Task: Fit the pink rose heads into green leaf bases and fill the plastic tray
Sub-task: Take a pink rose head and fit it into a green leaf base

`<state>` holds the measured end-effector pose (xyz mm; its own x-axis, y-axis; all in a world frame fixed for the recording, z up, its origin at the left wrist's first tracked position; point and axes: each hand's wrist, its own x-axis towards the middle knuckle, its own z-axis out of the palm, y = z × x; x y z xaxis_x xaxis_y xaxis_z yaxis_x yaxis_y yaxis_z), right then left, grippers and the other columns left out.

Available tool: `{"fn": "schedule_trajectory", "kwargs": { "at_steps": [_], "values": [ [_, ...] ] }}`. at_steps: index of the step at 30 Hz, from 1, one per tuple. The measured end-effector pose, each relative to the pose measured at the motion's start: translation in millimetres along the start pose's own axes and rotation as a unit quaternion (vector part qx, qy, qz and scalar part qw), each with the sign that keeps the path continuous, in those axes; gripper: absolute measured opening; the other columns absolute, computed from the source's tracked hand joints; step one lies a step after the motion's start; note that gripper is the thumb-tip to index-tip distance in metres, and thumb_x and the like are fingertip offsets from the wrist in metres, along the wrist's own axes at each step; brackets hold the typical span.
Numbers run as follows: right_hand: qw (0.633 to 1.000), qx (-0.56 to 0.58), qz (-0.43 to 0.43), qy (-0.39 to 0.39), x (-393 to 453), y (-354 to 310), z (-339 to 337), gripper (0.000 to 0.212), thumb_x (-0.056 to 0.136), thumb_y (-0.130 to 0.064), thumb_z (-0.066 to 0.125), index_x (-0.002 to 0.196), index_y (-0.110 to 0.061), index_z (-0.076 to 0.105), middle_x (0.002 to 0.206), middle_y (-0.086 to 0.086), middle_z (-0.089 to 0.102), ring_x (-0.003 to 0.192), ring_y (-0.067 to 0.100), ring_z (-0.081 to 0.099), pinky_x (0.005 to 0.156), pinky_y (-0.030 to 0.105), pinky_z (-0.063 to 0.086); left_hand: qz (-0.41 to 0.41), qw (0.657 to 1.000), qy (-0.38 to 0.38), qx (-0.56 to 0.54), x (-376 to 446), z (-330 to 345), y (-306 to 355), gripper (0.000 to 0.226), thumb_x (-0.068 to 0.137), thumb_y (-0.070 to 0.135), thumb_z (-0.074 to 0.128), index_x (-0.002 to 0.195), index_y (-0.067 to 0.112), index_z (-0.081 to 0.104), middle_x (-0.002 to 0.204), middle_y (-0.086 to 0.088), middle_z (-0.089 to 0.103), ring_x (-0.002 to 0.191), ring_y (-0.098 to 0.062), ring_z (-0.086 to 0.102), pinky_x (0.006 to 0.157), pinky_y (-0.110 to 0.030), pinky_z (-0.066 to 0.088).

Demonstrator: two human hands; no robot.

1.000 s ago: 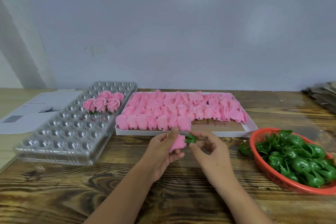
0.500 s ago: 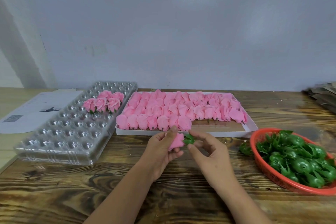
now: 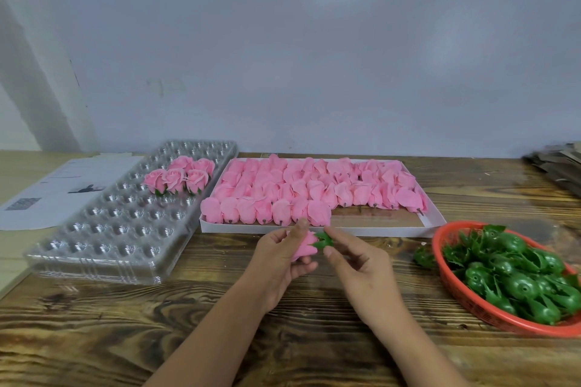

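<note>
My left hand (image 3: 279, 258) grips a pink rose head (image 3: 304, 246) just in front of the white box. My right hand (image 3: 356, 264) pinches a green leaf base (image 3: 323, 241) against the rose's end. The clear plastic tray (image 3: 103, 239) lies at the left with several finished roses (image 3: 179, 177) in its far cells. The white box (image 3: 361, 228) behind my hands holds several loose pink rose heads (image 3: 283, 192). A red basket (image 3: 465, 298) at the right is full of green leaf bases (image 3: 515, 276).
White papers (image 3: 56, 188) lie left of the tray. One loose leaf base (image 3: 423, 256) sits on the wooden table beside the basket. A stack of cardboard (image 3: 556, 166) is at the far right, against the grey wall.
Both hands stay in place; the leaf base has closed in against the rose head, and my fingers have shifted slightly around it.
</note>
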<state>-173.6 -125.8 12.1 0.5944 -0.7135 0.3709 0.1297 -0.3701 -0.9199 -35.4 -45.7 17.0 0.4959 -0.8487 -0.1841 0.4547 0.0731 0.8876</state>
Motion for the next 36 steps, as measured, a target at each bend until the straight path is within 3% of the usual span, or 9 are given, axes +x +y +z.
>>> {"fn": "schedule_trajectory", "kwargs": {
  "at_steps": [5, 13, 17, 20, 24, 30, 36],
  "values": [
    [1.0, 0.0, -0.007, 0.016, 0.2, -1.7, -1.1, 0.04, 0.091, 0.003, 0.063, 0.109, -0.032, 0.07, 0.105, -0.019, 0.072, 0.102, -0.005, 0.066, 0.087, 0.007, 0.047, 0.003, 1.0, -0.004, 0.026, -1.2, 0.9, 0.7, 0.051, 0.078, 0.045, 0.076, 0.102, 0.0, 0.071, 0.076, -0.007, 0.069, 0.061, -0.01, 0.062, 0.056, -0.022, 0.058],
    [0.998, 0.052, 0.017, 0.042, 2.9, 3.2, 0.8, 0.032, 0.086, 0.003, 0.071, 0.096, -0.027, 0.074, 0.091, -0.006, 0.077, 0.085, 0.012, 0.073, 0.079, 0.025, 0.058, 0.025, 0.999, 0.002, 0.035, -2.1, 3.0, 0.4, 0.049, 0.072, 0.047, 0.079, 0.093, 0.003, 0.074, 0.072, -0.008, 0.067, 0.06, -0.011, 0.062, 0.057, -0.023, 0.059],
    [0.996, 0.065, 0.04, 0.034, 3.9, 5.4, 2.5, 0.034, 0.08, 0.003, 0.077, 0.095, -0.027, 0.073, 0.09, -0.01, 0.077, 0.079, 0.008, 0.073, 0.072, 0.016, 0.055, 0.041, 0.998, 0.003, 0.052, -3.3, 4.5, -0.7, 0.04, 0.069, 0.05, 0.08, 0.079, 0.011, 0.077, 0.071, -0.008, 0.067, 0.059, -0.01, 0.061, 0.055, -0.023, 0.058],
    [0.997, 0.057, 0.051, 0.033, 4.3, 6.9, 2.2, 0.032, 0.081, 0.003, 0.076, 0.099, -0.023, 0.074, 0.089, -0.012, 0.077, 0.08, 0.006, 0.073, 0.072, 0.014, 0.054, 0.04, 0.997, 0.009, 0.058, -3.2, 5.0, -1.1, 0.05, 0.069, 0.05, 0.079, 0.089, 0.005, 0.074, 0.072, -0.007, 0.07, 0.059, -0.01, 0.062, 0.056, -0.023, 0.058],
    [0.997, 0.056, 0.042, 0.03, 3.4, 5.1, 1.3, 0.041, 0.082, 0.005, 0.073, 0.096, -0.033, 0.071, 0.087, -0.015, 0.077, 0.081, 0.003, 0.072, 0.072, 0.011, 0.052, 0.04, 0.997, 0.014, 0.061, -3.2, 5.0, -1.7, 0.052, 0.07, 0.051, 0.079, 0.092, 0.004, 0.074, 0.075, -0.007, 0.07, 0.059, -0.009, 0.061, 0.056, -0.024, 0.058],
    [0.997, 0.072, 0.034, 0.02, 2.4, 5.0, 1.9, 0.035, 0.083, 0.01, 0.07, 0.107, -0.016, 0.074, 0.09, -0.01, 0.078, 0.084, 0.005, 0.072, 0.075, 0.014, 0.053, 0.04, 0.997, 0.005, 0.065, -3.0, 4.6, -1.7, 0.046, 0.071, 0.051, 0.08, 0.086, 0.008, 0.075, 0.073, -0.006, 0.069, 0.06, -0.009, 0.062, 0.058, -0.025, 0.059],
    [0.993, 0.111, 0.026, 0.023, 1.2, 2.9, 3.9, 0.04, 0.082, 0.015, 0.068, 0.103, -0.019, 0.071, 0.097, -0.002, 0.078, 0.094, 0.013, 0.073, 0.083, 0.018, 0.055, 0.041, 0.997, -0.001, 0.061, -4.6, 4.3, -1.5, 0.039, 0.073, 0.049, 0.08, 0.082, 0.012, 0.078, 0.075, -0.007, 0.07, 0.06, -0.009, 0.061, 0.057, -0.024, 0.058]
  ]
}}
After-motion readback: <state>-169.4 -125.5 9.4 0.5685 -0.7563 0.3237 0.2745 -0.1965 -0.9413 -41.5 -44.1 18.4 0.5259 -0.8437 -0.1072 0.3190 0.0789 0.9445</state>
